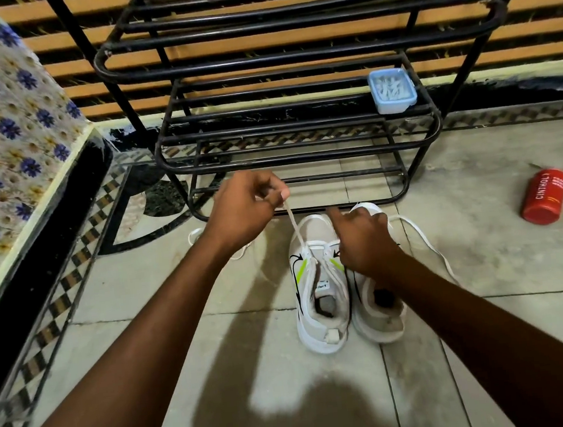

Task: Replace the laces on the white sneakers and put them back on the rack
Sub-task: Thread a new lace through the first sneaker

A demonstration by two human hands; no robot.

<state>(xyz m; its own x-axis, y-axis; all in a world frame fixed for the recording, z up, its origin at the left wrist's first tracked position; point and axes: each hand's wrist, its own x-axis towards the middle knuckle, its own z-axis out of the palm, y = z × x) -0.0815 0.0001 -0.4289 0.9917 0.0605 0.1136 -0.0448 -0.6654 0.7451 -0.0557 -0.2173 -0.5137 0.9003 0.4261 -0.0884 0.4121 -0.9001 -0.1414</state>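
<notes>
Head view: A pair of white sneakers sits heels toward the camera on the tiled floor [136,296], just in front of the black metal rack [302,158]. The left hand [242,210] pinches the end of a white lace [293,227], drawn taut up from the front eyelets of the left sneaker [324,336]. The right hand [365,239], fingers curled and forefinger out, rests over the gap between the shoes and covers the front of the right sneaker [383,325]; whether it grips anything cannot be told. A white strand [423,237] loops from behind it across the floor to the right. More white lacing [193,235] shows beyond the left wrist, partly hidden by it. A blue lidded box [392,90] stands on a rack shelf, a red can [544,196] lies on the floor at right, and a flowered cloth [6,119] hangs at left.
</notes>
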